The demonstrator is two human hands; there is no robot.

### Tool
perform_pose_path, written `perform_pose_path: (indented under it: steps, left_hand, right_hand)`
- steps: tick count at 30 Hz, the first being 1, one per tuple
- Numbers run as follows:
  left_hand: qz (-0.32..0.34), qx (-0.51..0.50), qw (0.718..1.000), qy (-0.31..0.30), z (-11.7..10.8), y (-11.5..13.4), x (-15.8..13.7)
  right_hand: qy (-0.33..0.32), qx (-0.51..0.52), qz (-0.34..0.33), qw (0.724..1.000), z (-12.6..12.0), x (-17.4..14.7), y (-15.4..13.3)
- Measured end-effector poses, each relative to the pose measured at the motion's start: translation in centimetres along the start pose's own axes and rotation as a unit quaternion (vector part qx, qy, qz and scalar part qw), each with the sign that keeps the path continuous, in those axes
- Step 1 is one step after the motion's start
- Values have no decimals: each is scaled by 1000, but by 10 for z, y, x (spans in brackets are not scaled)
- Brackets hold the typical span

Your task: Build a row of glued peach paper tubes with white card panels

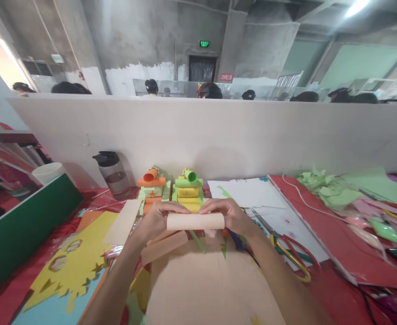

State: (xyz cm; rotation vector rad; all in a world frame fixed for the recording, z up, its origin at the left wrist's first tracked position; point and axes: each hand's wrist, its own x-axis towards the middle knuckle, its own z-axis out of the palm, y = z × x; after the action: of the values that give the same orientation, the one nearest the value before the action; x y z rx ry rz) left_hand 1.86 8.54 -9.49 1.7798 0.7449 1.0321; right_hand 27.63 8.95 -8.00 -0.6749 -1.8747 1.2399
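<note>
Two hands on one little tube here, and there's only the head view to go on. The left hand (157,220) and the right hand (235,217) are both closed on a peach paper tube (195,221), one at each end, with the fingertips nearly meeting along its far edge. The tube is held level, crosswise, above the middle of the table (345,293).

My read: the step in hand is rolling or pressing that paper into a neat cylinder. Can't tell whether the seam is glued or just pinched. Next move, imo, calls for even pressure along the whole edge and both ends kept lined up, or it'll probably spring open or go cone-shaped.

Just on the near side there's a folded peach strip (168,248) on the left, then a big peach sheet (198,284) nearest the body. Far side, two tank-like paper models: one mostly orange (151,182), and to its right one in green and yellow (189,183). Their tubes look like decent shape references.

Off to the right, scissors (266,226) sit by the forearm; red and yellow handles show, can't tell if that's one pair or two. Yellow cut-out paper (91,234) is on the left.
</note>
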Motion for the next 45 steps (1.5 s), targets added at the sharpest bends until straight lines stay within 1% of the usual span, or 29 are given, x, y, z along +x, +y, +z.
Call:
perform_pose_path:
  steps: [6,11,13,16,19,27,29,31,36,39,42,45]
  left_hand:
    - [41,-52,996,63,-3,-5,0]
    - [70,-48,990,114,-4,-8,1]
    - [88,-40,988,120,-6,-10,0]
    - [99,-19,988,114,-9,-12,-1]
    - [95,-6,988,124,-11,-14,-1]
    - [77,-15,985,152,-11,-16,-2]
    - [57,-11,985,163,-11,-17,-2]
    - [15,-14,985,171,-10,-19,-1]
    - [-84,-62,982,160,-8,-30,3]
    - [-133,-76,974,168,-8,-35,4]
    - [-165,-97,967,167,-7,-37,3]
    - [-182,-112,964,157,-5,-37,2]
  right_hand:
    - [68,36,-23,997,-5,-1,4]
    - [96,55,-41,993,-11,-2,6]
    - [103,45,-50,992,-13,-3,7]
    - [114,28,-57,991,-16,-4,8]
    - [119,23,-53,991,-18,-6,8]
    - [116,-9,-48,992,-22,-7,10]
    - [120,-7,-40,992,-23,-7,10]
    - [127,-3,-17,992,-23,-6,9]
    - [116,24,85,989,-23,-3,5]
    - [115,57,127,984,-23,-2,5]
    - [117,73,151,979,-22,-3,7]
    - [111,67,159,979,-22,-3,7]
